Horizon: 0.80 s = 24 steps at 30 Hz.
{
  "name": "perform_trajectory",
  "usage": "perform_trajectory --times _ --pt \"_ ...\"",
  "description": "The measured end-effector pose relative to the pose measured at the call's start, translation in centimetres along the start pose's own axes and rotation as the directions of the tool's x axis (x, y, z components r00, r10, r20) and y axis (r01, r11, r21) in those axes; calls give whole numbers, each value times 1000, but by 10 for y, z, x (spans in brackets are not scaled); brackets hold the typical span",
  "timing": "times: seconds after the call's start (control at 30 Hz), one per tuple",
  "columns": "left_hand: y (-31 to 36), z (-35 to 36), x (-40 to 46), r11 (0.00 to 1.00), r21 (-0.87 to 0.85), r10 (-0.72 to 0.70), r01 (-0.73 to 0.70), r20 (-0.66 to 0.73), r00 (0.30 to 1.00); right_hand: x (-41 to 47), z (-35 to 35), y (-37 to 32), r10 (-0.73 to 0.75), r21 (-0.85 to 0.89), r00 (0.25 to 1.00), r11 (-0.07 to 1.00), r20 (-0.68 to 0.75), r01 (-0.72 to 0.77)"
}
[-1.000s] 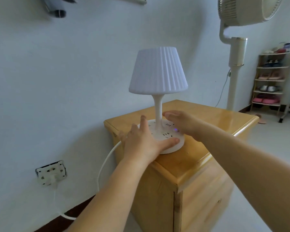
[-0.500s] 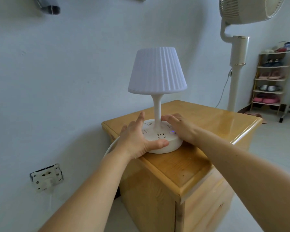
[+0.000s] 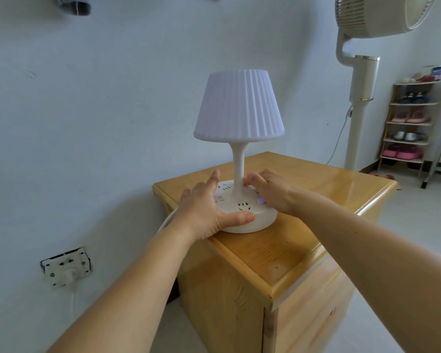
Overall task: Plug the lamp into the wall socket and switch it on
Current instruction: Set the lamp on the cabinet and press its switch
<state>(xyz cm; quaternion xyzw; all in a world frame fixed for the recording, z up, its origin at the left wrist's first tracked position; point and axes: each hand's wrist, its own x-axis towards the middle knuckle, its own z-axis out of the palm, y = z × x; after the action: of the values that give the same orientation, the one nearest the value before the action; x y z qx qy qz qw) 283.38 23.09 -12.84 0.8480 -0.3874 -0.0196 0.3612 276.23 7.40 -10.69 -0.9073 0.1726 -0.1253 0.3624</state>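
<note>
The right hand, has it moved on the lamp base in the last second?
Yes. The right hand slid across the lamp base toward the stem; its fingertips now touch it.

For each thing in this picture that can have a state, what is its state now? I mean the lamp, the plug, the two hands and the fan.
lamp: upright on the wooden cabinet; shade looks evenly pale, lit or not is unclear.
indicator light: glowing purple on the lamp base.
plug: inserted in the wall socket.
left hand: open, thumb pressed against the base rim.
right hand: fingers curled onto the base beside the stem.
fan: whether it is running cannot be told.
</note>
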Motion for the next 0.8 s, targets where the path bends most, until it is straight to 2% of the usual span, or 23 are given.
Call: perform_trajectory --times 0.37,0.53,0.8 --pt "0 -1 0 1000 2 0 0 10 1000 4 -2 -4 22 -76 999 997 35 -19" --pt "0 0 0 1000 -8 -4 4 14 1000 5 -2 2 55 10 998 998 28 -55" --pt "0 0 1 1000 12 16 -16 13 1000 6 2 8 37 -28 999 999 8 -36"
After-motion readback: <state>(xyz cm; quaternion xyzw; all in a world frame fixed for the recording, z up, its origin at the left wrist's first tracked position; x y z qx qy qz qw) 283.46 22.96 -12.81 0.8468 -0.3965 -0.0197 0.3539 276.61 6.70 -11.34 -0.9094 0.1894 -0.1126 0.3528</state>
